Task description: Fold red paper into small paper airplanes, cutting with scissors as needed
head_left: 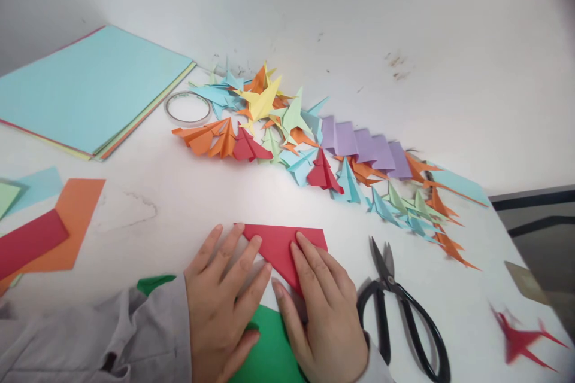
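A red sheet of paper (278, 242), folded into a triangle-like shape, lies flat on the white table under both my hands. My left hand (224, 305) rests with fingers spread, its fingertips at the paper's left corner and slanting edge. On the right part of the paper lie the outstretched fingers of my right hand (323, 305), its thumb apart from them. Green paper (267, 347) shows below and between the hands, partly covered. To the right of my right hand are black-handled scissors (390, 287), blades slightly apart.
Folded paper planes (263, 99) and purple folded papers (359, 143) line the wall side. A tape roll (187, 109) lies beside large coloured sheets (99, 90). Cut papers (81, 221) are at left; a red paper plane (523, 338) sits near the right edge.
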{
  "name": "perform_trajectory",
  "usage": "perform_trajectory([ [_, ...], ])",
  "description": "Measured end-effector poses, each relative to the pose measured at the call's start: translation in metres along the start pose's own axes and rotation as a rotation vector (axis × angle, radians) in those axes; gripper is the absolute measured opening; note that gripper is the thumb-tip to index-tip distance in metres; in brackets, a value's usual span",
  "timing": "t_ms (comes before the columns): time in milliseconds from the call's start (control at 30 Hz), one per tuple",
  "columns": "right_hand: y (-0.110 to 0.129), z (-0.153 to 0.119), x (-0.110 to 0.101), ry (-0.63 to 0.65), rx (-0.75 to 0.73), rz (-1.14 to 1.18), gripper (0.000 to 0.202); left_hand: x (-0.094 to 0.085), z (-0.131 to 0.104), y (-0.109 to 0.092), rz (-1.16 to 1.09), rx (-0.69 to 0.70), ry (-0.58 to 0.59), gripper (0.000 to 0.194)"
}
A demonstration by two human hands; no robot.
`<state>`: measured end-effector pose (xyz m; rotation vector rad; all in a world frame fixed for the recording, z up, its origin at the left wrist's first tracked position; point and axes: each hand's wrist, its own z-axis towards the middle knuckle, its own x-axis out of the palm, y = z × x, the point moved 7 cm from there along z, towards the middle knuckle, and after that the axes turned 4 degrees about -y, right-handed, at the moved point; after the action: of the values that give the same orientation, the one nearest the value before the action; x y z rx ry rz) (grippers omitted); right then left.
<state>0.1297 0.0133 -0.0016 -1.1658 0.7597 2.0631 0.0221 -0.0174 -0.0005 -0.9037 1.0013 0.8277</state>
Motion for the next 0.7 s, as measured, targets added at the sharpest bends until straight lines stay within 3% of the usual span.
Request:
perform_trajectory([
  [700, 0.0003, 0.0006, 0.0005, 0.004, 0.0, -0.02, 0.045, -0.0081, 0.0039, 0.0085, -0.021, -0.028, -0.018, 0.052],
])
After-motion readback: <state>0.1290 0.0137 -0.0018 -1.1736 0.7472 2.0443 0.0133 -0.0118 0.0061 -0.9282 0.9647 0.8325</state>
